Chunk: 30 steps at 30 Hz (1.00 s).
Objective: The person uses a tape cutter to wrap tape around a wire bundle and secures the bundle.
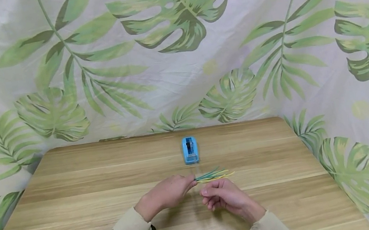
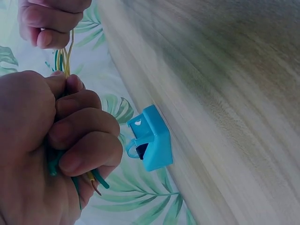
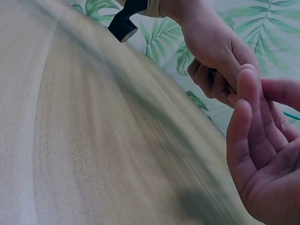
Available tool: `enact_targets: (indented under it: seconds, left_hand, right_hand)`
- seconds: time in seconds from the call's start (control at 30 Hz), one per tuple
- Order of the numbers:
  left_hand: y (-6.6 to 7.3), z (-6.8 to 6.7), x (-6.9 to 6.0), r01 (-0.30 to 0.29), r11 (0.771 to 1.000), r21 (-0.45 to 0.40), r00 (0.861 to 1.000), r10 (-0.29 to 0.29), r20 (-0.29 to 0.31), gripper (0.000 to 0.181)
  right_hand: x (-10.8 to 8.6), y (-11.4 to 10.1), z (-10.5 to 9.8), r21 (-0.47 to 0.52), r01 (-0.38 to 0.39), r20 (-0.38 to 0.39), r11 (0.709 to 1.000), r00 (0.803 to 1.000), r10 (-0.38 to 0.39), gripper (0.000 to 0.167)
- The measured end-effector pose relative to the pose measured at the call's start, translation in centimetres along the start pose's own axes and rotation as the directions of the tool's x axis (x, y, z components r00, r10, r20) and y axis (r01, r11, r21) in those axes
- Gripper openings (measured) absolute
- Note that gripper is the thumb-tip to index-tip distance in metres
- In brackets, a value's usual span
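Your left hand (image 1: 168,192), clamped round green and yellow wires (image 1: 210,175), seems to be bunching them; next, hold them tight (whether your right hand (image 1: 229,197) pinches anything, I cannot tell).

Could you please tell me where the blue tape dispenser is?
In the head view, the blue tape dispenser stands midway across the picture, on the far part of the table, beyond the wires in the left hand.

No text, label, brand or number can be read in any view. One small white mark shows on the blue tape dispenser (image 2: 160,143), too small to make out.
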<state>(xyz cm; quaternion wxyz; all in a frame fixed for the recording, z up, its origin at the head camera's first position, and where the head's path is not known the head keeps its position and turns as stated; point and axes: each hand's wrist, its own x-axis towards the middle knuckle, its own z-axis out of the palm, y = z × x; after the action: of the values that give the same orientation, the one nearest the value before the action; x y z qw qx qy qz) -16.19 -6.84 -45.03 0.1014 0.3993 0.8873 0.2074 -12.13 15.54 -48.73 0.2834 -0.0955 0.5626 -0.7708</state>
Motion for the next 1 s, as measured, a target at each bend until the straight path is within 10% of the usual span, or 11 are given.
enact_targets:
  seconds: [1.0]
  left_hand:
    - [-0.3, -0.2, -0.2, -0.039, 0.999, -0.019, 0.999, 0.039, -0.015, 0.021]
  right_hand:
    - [2.5, 1.7, -0.9, -0.026, -0.052, -0.117, 0.998, 0.992, 0.048, 0.023]
